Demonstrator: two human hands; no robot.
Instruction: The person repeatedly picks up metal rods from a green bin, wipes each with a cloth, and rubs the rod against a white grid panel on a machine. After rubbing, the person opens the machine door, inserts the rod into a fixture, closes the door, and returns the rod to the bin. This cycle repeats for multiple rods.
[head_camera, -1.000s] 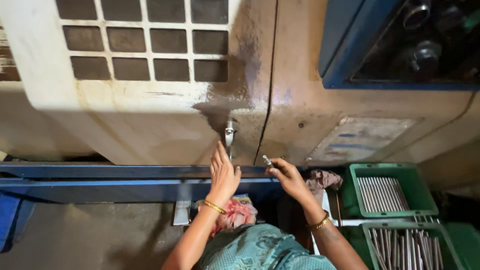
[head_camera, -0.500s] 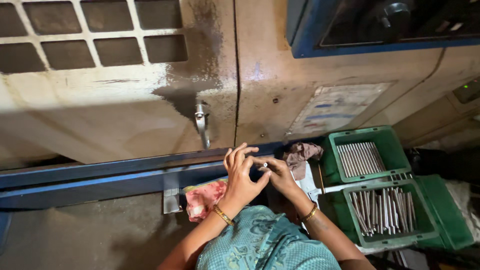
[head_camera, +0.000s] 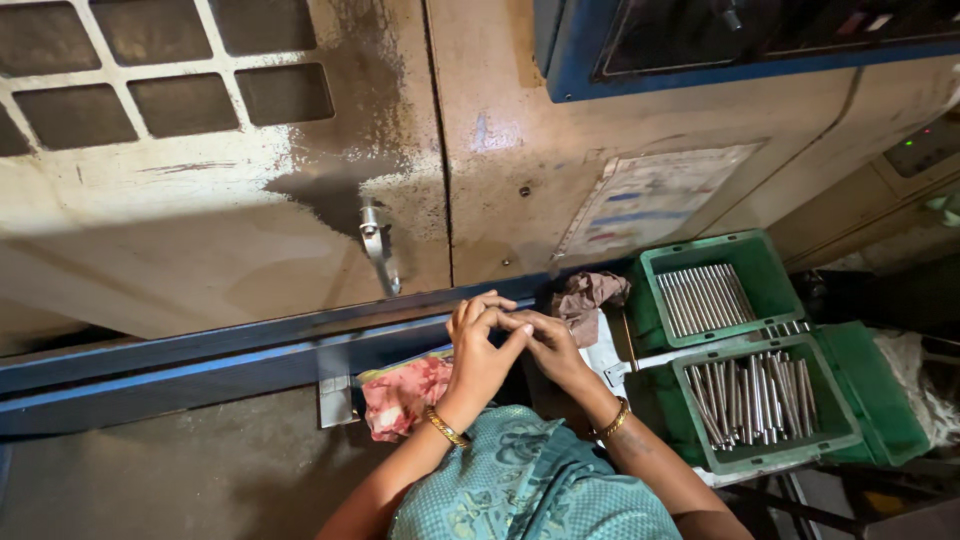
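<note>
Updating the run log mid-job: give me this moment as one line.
left hand: fingertips meeting right hand | held item: cannot tell | nearest: red patterned cloth, brown crumpled rag | right side: green plastic crates of metal rods

Left hand (head_camera: 478, 350) and right hand (head_camera: 548, 345) together at front — fingers touching, wrists bent inward.

A pale rectangular label (head_camera: 652, 197) with blue and red print sits on the beige machine panel (head_camera: 500, 200)
</note>
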